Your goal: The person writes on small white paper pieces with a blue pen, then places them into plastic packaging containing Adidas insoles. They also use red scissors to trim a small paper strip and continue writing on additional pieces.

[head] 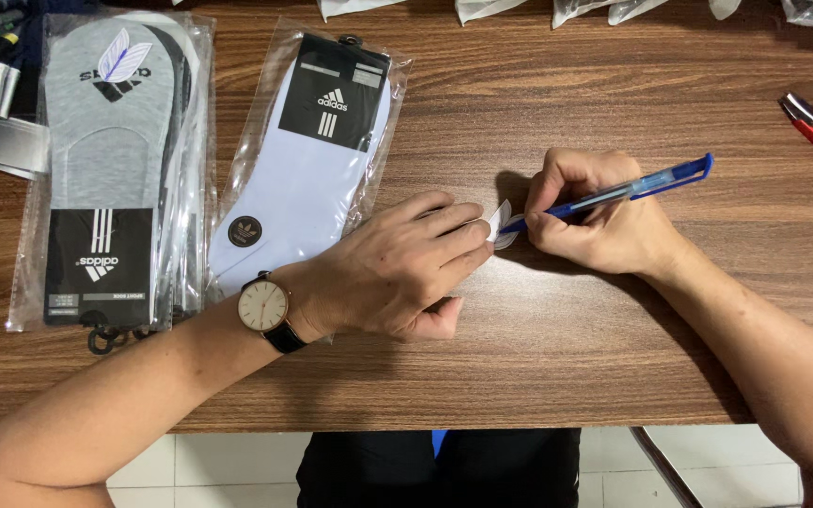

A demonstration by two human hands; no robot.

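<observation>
Pen (613,195) | right hand (595,212) | tip left, on tag (502,226); cap up-right

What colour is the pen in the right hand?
Blue, with a clear barrel: the pen in the right hand, head view.

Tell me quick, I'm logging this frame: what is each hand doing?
Left hand: fingers pressing down a small white leaf-shaped tag on the table.
Right hand: closed around a blue pen, tip at the tag.

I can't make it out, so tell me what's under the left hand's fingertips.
A small white leaf-shaped tag pokes out from under the left hand, with the blue pen tip on it. The rest of the tag is covered.
</observation>
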